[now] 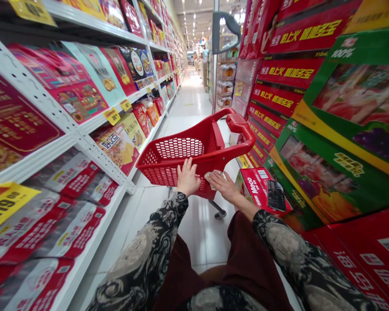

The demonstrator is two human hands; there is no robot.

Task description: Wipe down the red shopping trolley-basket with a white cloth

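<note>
A red plastic shopping cart point(168, 166) stands in front of me, turned sideways, its handle point(246, 138) toward the right. My left hand point(188, 177) rests on the cart's near side by the rim, its fingers stretched out and apart, with nothing seen in it. Against the same side, nearer the handle end, my right hand point(225, 186) presses a crumpled pale cloth point(210, 178), perhaps a tissue. Part of the cloth is hidden under the fingers. Below the basket a dark caster wheel point(219, 214) shows on the tiled floor.
Shelves of boxed goods point(116, 134) line the left side. Stacked red drink cartons point(278, 99) and green fruit-picture boxes point(330, 142) rise on the right. A dark phone point(275, 195) lies on a red box point(254, 190) beside my right arm. A metal pole point(215, 77) stands behind the cart.
</note>
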